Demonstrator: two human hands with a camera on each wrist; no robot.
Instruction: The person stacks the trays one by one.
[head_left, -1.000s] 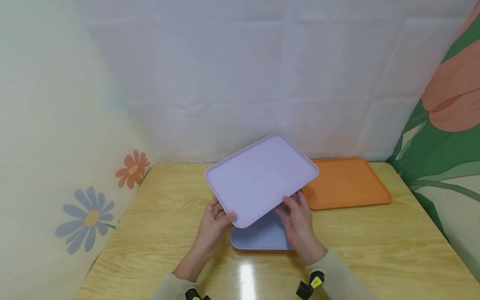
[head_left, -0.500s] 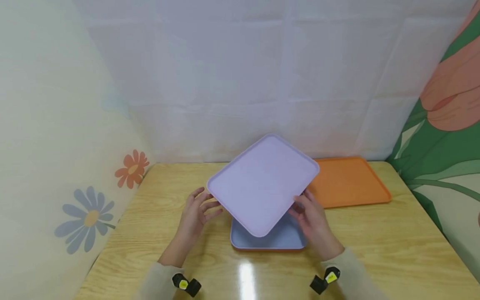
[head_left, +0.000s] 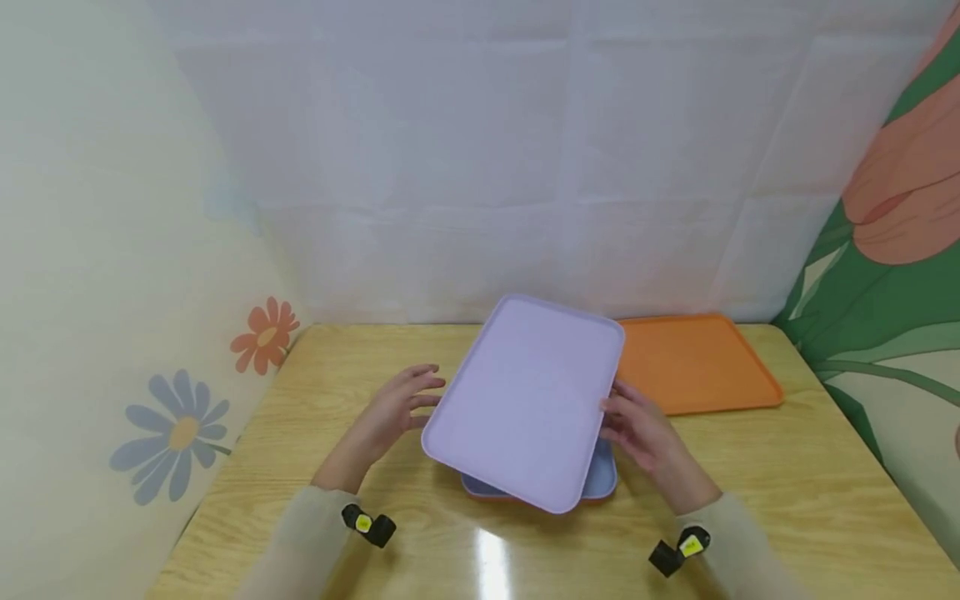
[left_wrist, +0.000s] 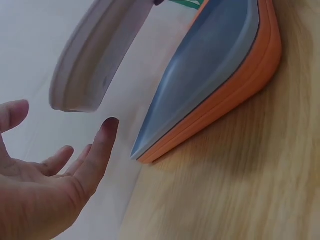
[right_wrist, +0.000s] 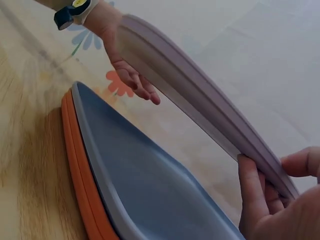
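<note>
A lilac rectangular tray [head_left: 528, 400] hangs tilted in the air over a stack of trays. My right hand [head_left: 647, 429] pinches its right edge, thumb on one face and fingers beneath, as the right wrist view shows. To the left, my left hand [head_left: 393, 414] is spread with fingers apart; in the left wrist view a gap separates its fingertips from the lilac tray [left_wrist: 100, 60]. Below lies a blue-grey tray [right_wrist: 135, 160] on top of orange ones [left_wrist: 225, 107], mostly hidden from the head view by the lilac tray.
A separate orange tray [head_left: 697, 362] lies on the wooden table [head_left: 750, 483] at the back right, near the white cloth backdrop [head_left: 450, 167]. Walls with painted flowers stand at left and right.
The lilac tray has turned so its long side points more toward me. My left hand has let go of its corner and moved left; my right hand keeps hold and has shifted right.
</note>
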